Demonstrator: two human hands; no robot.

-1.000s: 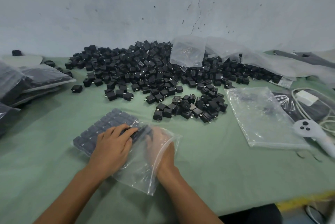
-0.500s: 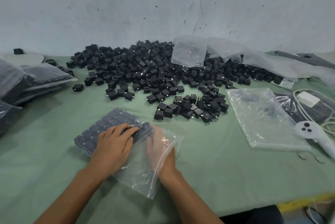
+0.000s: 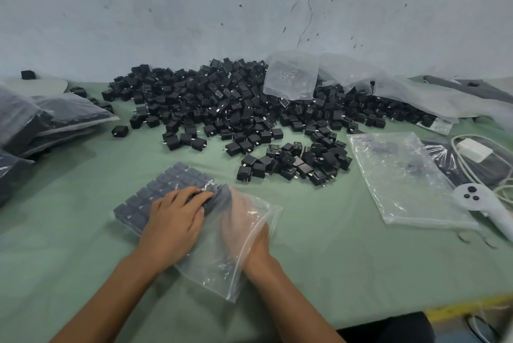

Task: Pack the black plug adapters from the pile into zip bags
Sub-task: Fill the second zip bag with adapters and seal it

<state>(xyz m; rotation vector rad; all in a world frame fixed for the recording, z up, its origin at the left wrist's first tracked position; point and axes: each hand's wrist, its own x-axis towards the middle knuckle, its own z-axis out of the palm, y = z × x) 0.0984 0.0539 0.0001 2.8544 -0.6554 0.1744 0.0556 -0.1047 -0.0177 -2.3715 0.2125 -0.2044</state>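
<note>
Work sits nearest the person, on the green surface [image 3: 333, 259]: a clear zip bag [image 3: 213, 267] whose long axis runs from its open mouth at near right to its closed end at far left. The left hand [image 3: 175, 223] lies on top of it with its fingers fairly straight. It presses through the plastic onto the packed adapters [image 3: 166, 184], which fill the closed end in tidy rows. The right hand [image 3: 244, 217] is inside the bag, entered through the mouth, fingers pointing along that axis toward the rows. The film blurs it, so I cannot tell whether it holds an adapter or only pushes one. The next free slot is probably just ahead of its fingertips.

Beyond, the nearest cluster of loose adapters [image 3: 294, 162] lies ahead and slightly right, closer to the right hand than the left. A flat clear zip bag [image 3: 402, 184] lies further right, beside a white controller [image 3: 477, 201]. Filled bags [image 3: 55, 117] are stacked at far left. The main pile [image 3: 236, 109] spreads against the wall [image 3: 194, 9].
</note>
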